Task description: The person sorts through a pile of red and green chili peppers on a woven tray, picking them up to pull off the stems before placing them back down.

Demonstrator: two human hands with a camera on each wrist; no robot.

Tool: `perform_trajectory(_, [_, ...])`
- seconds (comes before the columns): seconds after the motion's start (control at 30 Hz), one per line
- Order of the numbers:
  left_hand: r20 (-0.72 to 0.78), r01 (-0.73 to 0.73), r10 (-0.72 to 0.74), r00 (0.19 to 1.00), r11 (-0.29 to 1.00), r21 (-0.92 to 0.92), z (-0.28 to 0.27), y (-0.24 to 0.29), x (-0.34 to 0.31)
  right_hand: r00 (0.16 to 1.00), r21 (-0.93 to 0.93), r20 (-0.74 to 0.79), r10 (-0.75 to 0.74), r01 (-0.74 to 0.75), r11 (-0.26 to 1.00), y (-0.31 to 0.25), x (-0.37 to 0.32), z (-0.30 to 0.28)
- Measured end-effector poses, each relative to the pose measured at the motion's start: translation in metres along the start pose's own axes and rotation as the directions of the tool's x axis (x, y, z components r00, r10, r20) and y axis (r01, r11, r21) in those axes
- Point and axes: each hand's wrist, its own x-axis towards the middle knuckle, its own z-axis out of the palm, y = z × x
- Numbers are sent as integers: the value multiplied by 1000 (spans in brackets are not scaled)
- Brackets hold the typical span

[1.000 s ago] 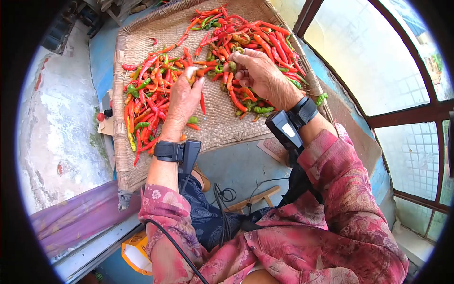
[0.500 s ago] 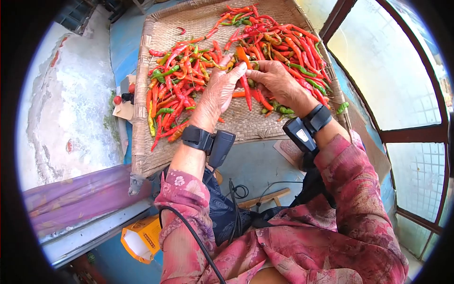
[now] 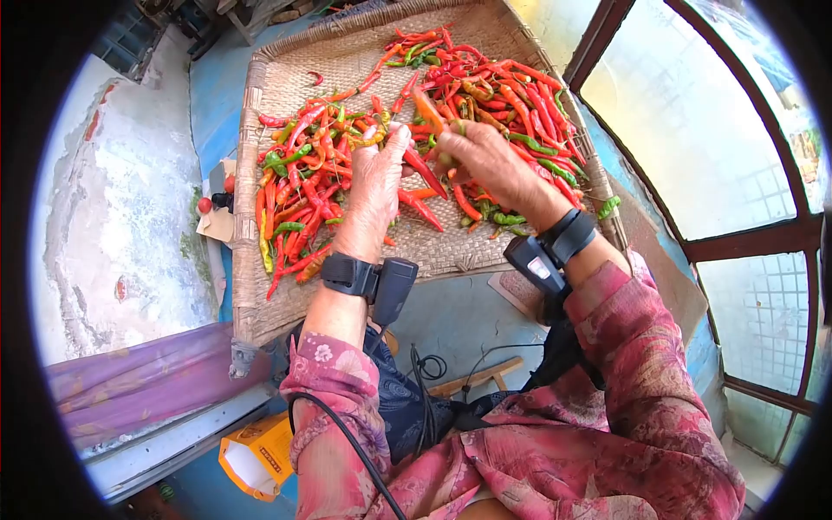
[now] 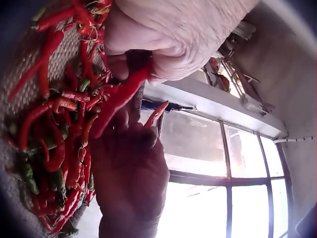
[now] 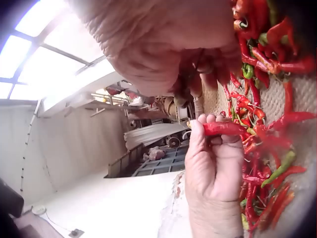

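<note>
A long red chili pepper [image 3: 425, 172] is pinched between the thumb and fingers of my left hand [image 3: 368, 195]; the left wrist view shows this red pepper [image 4: 121, 99] slanting down from the fingertips. My right hand [image 3: 498, 169] is close beside it, curled, with an orange chili pepper [image 3: 427, 111] sticking up from its fingertips. Small greenish-brown pieces [image 5: 182, 94] show in the right hand's curled fingers in the right wrist view. Both hands are over a large woven tray [image 3: 286, 78] with heaps of red, orange and green chili peppers [image 3: 299, 186] under and around them.
A second heap of chili peppers [image 3: 537, 104] lies at the tray's right side. Framed window panes [image 3: 693, 113] stand on the right, a whitewashed wall [image 3: 147, 199] on the left. A cable [image 3: 425, 373] and a small wooden stool [image 3: 477, 377] are below the tray, an orange box [image 3: 260, 451] at lower left.
My hands came together over the middle of the tray, then parted slightly. A red pepper now shows in the left hand, and the orange pepper is up at the right fingertips.
</note>
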Motion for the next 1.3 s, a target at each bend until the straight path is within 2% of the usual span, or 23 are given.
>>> perform_trajectory(0.03, [-19,-6,7,1000,999,44,3,-3,0,1000,-23,11,12,-12,1000,0,-1,6])
perform_trajectory(0.07, [-10,-28,29,1000,999,36,8,-6,1,999,-232,-1,-37,36,972,5,0,12])
perform_trajectory(0.1, [-10,-63,63,998,998,27,15,-9,1,968,-358,-96,-231,183,916,10,-2,22])
perform_trajectory(0.2, [11,-18,18,1000,1000,-15,24,-11,-5,981,-306,-112,-158,117,945,16,-5,22])
perform_trajectory(0.3, [119,82,-67,991,989,-126,19,1,-11,974,-304,-62,-216,188,934,8,-6,14])
perform_trajectory(0.37, [102,83,-65,993,980,-181,14,-3,-9,995,-279,13,-97,97,955,1,-7,9])
perform_trajectory(0.43, [100,109,-87,991,962,-252,4,-4,-3,993,-191,75,-96,109,975,0,-6,3])
perform_trajectory(0.47, [52,119,-109,993,956,-268,-1,-3,1,992,135,123,-8,-9,991,1,-4,2])
perform_trajectory(0.5, [14,105,-106,994,946,-305,0,6,0,979,438,196,58,-141,888,-2,-3,1])
perform_trajectory(0.53, [20,104,-103,994,933,-343,-7,9,3,980,582,166,114,-190,791,-11,-9,-1])
perform_trajectory(0.57, [24,102,-101,995,918,-382,-18,11,6,977,612,133,167,-213,762,-10,-7,-5])
perform_trajectory(0.63, [-9,-22,20,1000,885,-465,-33,14,10,987,682,122,105,-160,713,-6,-4,-15])
perform_trajectory(0.7, [-152,-172,106,983,832,-528,-40,20,12,989,684,103,109,-150,714,-5,-3,-19])
perform_trajectory(0.77, [-245,-173,38,969,811,-558,-37,21,7,989,686,87,120,-147,712,-5,-4,-18])
perform_trajectory(0.83, [-65,121,-163,984,898,-424,-32,22,1,987,643,107,122,-162,749,-7,-4,-11])
perform_trajectory(0.87, [-45,177,-209,977,912,-370,-22,15,-3,986,644,127,110,-167,747,0,-1,-6])
perform_trajectory(0.9, [19,202,-204,979,944,-262,-6,17,-11,986,645,129,109,-167,746,-2,-1,-3])
perform_trajectory(0.97, [233,118,-111,966,993,-18,13,20,-26,998,346,52,-28,8,938,-5,-5,3])
perform_trajectory(1.03, [180,45,-53,982,998,52,15,14,-24,994,280,52,-96,78,957,-2,-7,2])
perform_trajectory(1.1, [87,-90,77,993,985,149,14,15,-22,992,550,47,121,-127,825,-1,-4,5])
perform_trajectory(1.17, [8,-124,124,992,982,143,1,21,-13,991,567,5,131,-110,816,1,-2,3])
perform_trajectory(1.27, [-166,-174,259,952,899,402,-26,43,-4,988,515,-28,154,-118,849,0,-4,-9])
perform_trajectory(1.3, [-172,-214,378,910,781,587,-49,39,10,988,517,-31,154,-116,848,-3,-5,-9])
